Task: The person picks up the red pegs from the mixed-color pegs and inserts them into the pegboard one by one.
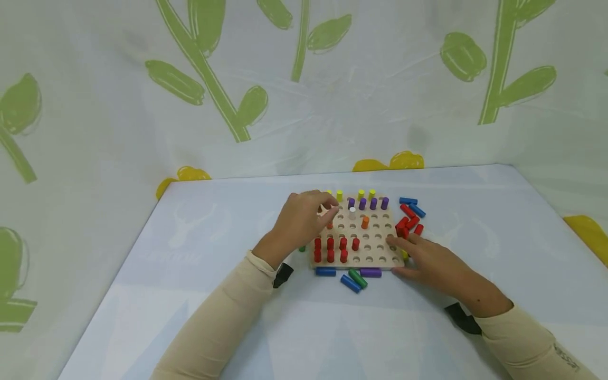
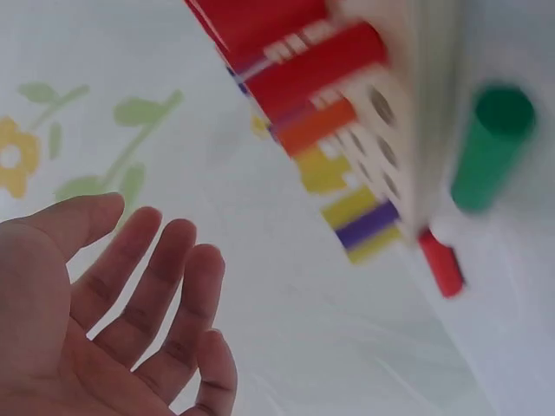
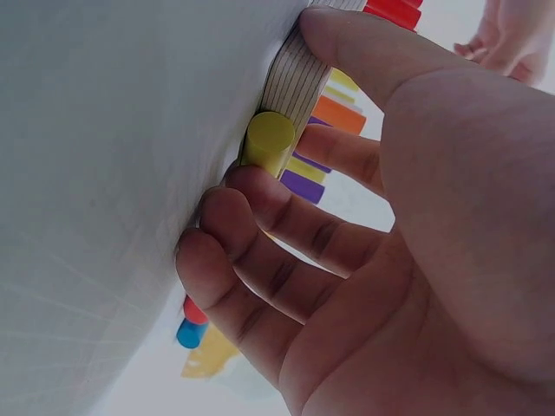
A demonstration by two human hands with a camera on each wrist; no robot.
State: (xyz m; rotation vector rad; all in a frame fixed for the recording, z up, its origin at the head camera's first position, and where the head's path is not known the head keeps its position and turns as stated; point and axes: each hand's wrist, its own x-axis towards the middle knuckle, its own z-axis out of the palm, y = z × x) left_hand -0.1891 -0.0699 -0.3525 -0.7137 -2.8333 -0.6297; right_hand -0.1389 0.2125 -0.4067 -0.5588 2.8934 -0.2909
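A wooden pegboard (image 1: 380, 266) lies on the table with red pegs (image 1: 343, 244), orange pegs (image 1: 365, 222), a white peg (image 1: 352, 212), purple pegs (image 1: 373, 203) and yellow pegs (image 1: 361, 195) upright in it. Over the board's left side hovers my left hand (image 1: 301, 216), its fingers loosely bent; the left wrist view shows nothing in its palm (image 2: 113, 347). My right hand (image 1: 439, 266) holds the board's front right corner, thumb on the front edge and index finger on top. Beside its other fingers, a yellow peg (image 3: 270, 143) stands against the board's side.
Loose red pegs (image 1: 413, 221) and blue pegs (image 1: 408, 201) lie right of the board. In front are blue, green (image 1: 358, 278) and purple pegs (image 1: 370, 273). A green peg (image 2: 494, 147) is at its left. A leaf-patterned cloth (image 1: 380, 105) hangs behind the table.
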